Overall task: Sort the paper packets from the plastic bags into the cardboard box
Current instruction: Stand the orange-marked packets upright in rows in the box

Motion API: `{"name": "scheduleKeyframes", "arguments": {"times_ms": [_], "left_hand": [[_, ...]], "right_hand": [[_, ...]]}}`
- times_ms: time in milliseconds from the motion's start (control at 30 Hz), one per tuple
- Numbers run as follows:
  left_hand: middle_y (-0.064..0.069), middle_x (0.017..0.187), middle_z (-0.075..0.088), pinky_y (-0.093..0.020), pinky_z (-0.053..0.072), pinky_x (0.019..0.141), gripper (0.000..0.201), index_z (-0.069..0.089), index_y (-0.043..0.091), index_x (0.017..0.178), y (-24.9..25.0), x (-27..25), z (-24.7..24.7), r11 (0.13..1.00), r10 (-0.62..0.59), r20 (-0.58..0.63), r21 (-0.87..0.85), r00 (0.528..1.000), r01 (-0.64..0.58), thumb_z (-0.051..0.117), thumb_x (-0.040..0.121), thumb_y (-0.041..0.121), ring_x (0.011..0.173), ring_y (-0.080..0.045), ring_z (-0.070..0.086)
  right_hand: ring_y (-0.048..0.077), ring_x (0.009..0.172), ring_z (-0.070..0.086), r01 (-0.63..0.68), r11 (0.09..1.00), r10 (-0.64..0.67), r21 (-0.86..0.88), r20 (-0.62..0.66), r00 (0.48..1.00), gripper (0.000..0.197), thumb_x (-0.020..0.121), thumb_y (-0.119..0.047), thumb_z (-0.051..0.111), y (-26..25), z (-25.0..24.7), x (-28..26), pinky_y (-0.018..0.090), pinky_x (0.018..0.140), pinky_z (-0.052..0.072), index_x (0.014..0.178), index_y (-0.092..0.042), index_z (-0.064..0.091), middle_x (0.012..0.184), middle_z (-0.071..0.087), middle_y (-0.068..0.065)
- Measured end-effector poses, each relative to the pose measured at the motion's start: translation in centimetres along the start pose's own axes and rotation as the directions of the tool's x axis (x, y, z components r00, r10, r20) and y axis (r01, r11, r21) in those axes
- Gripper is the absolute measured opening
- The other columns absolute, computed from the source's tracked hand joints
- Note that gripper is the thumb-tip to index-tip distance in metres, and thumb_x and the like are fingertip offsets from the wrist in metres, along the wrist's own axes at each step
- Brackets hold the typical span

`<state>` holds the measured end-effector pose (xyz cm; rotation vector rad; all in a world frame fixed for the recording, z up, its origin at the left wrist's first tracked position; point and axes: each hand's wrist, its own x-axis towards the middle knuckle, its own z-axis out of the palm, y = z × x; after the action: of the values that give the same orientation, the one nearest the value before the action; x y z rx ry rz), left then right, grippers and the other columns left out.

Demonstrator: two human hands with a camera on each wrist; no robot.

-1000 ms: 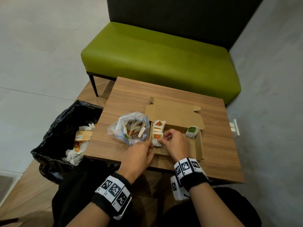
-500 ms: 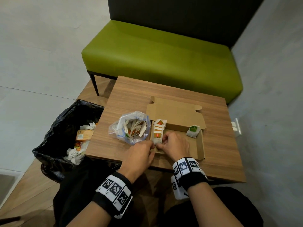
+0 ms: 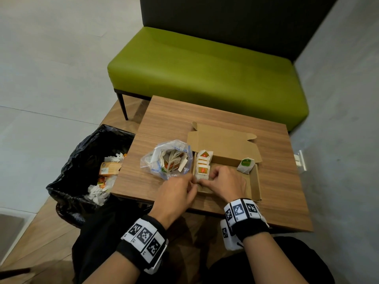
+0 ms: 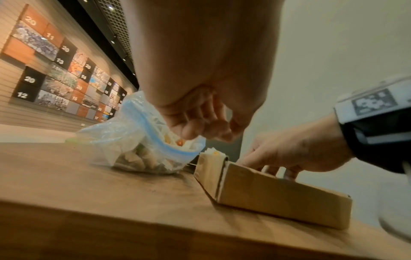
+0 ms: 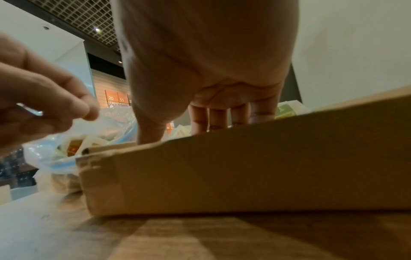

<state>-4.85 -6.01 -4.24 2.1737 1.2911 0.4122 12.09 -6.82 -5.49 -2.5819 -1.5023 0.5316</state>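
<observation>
Far left, on the floor: one black bin liner (image 3: 82, 160), glossy and crumpled, open at the top, with white paper scraps and an orange carton inside.

Next, a square wooden table (image 3: 174, 119), matte, with straight grain. Behind it, one olive-green bench (image 3: 205, 64), smooth and padded.

On the table, one clear plastic zip bag (image 3: 170, 158), wrinkled, with a blue seal strip, mouth gaping upward. Stuffed with loose paper packets (image 3: 174, 160), cream with orange and red marks; too jumbled to count. Lies just beside the left wall of the cardboard box.

Left hand (image 3: 176, 193) at the near left corner of the box, below the bag's mouth. Fingers (image 4: 200, 126) curled in toward the thumb; cannot tell whether anything is pinched between them.

Inside the box, along its left wall: a single row of flat packets (image 3: 203, 162), overlapped like tiles, white with orange and red squares. Several, exact number unclear.

Right hand (image 3: 225, 181) reaching down into the box, fingers (image 5: 219, 119) straight and apart, tips at the near end of that row, clamped on nothing visible.

One shallow cardboard box (image 3: 254, 181), plain brown corrugated, rectangular, lid flap (image 3: 223, 144) folded back flat.

In the far right corner of the box, one packet with a green label (image 3: 246, 165), pale, leaning on the wall.

Two black wristbands with square black-and-white markers, one per wrist.
</observation>
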Motion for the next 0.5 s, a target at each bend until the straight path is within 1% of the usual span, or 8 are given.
{"name": "scheduleKeyframes", "arguments": {"times_ms": [67, 100, 133, 167, 233, 300, 400, 500], "left_hand": [[0.012, 0.073, 0.062, -0.018, 0.05, 0.062, 0.009, 0.063, 0.025, 0.098, -0.1, 0.3, -1.2, 0.995, -0.084, -0.143, -0.066, 0.986, 0.075, 0.058, 0.096, 0.032, 0.066, 0.002, 0.058], [0.012, 0.068, 0.059, -0.014, 0.044, 0.057, 0.008, 0.063, 0.024, 0.097, -0.3, 0.6, -1.9, 0.987, -0.145, -0.22, -0.098, 0.965, 0.126, 0.059, 0.096, 0.03, 0.062, 0.002, 0.056], [0.012, 0.067, 0.058, -0.014, 0.041, 0.055, 0.007, 0.063, 0.023, 0.098, -0.6, 1.0, -2.6, 0.977, -0.203, -0.275, -0.12, 0.94, 0.176, 0.06, 0.095, 0.029, 0.061, 0.002, 0.055], [0.01, 0.069, 0.061, -0.018, 0.044, 0.057, 0.011, 0.063, 0.022, 0.103, -0.9, 1.5, -3.1, 0.967, -0.25, -0.301, -0.123, 0.92, 0.222, 0.061, 0.095, 0.029, 0.064, -0.002, 0.057], [0.001, 0.084, 0.069, -0.03, 0.053, 0.07, 0.022, 0.064, 0.018, 0.112, -1.5, 2.5, -3.6, 0.956, -0.29, -0.266, -0.041, 0.92, 0.289, 0.061, 0.094, 0.031, 0.079, -0.015, 0.064], [-0.005, 0.095, 0.071, -0.034, 0.051, 0.075, 0.023, 0.065, 0.014, 0.109, -1.8, 3.4, -3.5, 0.94, -0.309, -0.2, 0.084, 0.93, 0.331, 0.059, 0.095, 0.03, 0.089, -0.021, 0.063], [-0.006, 0.094, 0.07, -0.032, 0.05, 0.07, 0.017, 0.066, 0.014, 0.099, -1.8, 4.0, -2.9, 0.907, -0.312, -0.153, 0.247, 0.938, 0.342, 0.057, 0.095, 0.028, 0.081, -0.02, 0.061], [-0.006, 0.09, 0.068, -0.034, 0.055, 0.072, 0.014, 0.065, 0.014, 0.093, -1.7, 3.9, -2.6, 0.874, -0.313, -0.158, 0.338, 0.937, 0.349, 0.055, 0.096, 0.022, 0.079, -0.022, 0.065]], "right_hand": [[0.009, 0.074, 0.06, -0.002, 1.0, 0.002, 0.019, -0.008, 1.0, 0.043, 0.07, -0.068, 0.071, 0.3, -0.6, -0.2, 0.031, 0.068, 0.052, 0.072, -0.027, 0.059, 0.073, 0.062, -0.012], [0.009, 0.073, 0.06, 0.001, 1.0, -0.001, 0.031, -0.014, 1.0, 0.042, 0.072, -0.068, 0.07, 0.4, -0.9, -0.3, 0.031, 0.069, 0.053, 0.072, -0.027, 0.059, 0.072, 0.062, -0.012], [0.009, 0.074, 0.06, 0.003, 0.999, -0.002, 0.041, -0.018, 1.0, 0.041, 0.074, -0.067, 0.069, 0.5, -1.0, -0.4, 0.032, 0.07, 0.053, 0.073, -0.027, 0.059, 0.072, 0.063, -0.011], [0.009, 0.074, 0.06, 0.006, 0.999, -0.005, 0.047, -0.025, 1.0, 0.04, 0.075, -0.066, 0.068, 0.6, -1.2, -0.5, 0.032, 0.07, 0.054, 0.073, -0.027, 0.059, 0.072, 0.063, -0.011], [0.009, 0.073, 0.061, 0.015, 0.998, -0.012, 0.065, -0.042, 0.999, 0.039, 0.075, -0.066, 0.067, 0.6, -1.3, -0.6, 0.034, 0.071, 0.056, 0.072, -0.028, 0.06, 0.07, 0.064, -0.011], [0.008, 0.072, 0.061, 0.027, 0.996, -0.023, 0.084, -0.047, 0.999, 0.037, 0.075, -0.065, 0.068, 0.4, -1.3, -0.8, 0.035, 0.07, 0.057, 0.073, -0.029, 0.061, 0.07, 0.064, -0.011], [0.007, 0.072, 0.062, 0.035, 0.995, -0.03, 0.093, -0.058, 0.998, 0.037, 0.075, -0.066, 0.067, 0.0, -1.3, -0.9, 0.036, 0.07, 0.057, 0.074, -0.029, 0.061, 0.069, 0.064, -0.012], [0.007, 0.071, 0.062, 0.05, 0.993, -0.041, 0.11, -0.088, 0.995, 0.038, 0.073, -0.067, 0.065, -0.1, -1.1, -0.9, 0.037, 0.069, 0.058, 0.075, -0.03, 0.062, 0.067, 0.064, -0.012]]}}
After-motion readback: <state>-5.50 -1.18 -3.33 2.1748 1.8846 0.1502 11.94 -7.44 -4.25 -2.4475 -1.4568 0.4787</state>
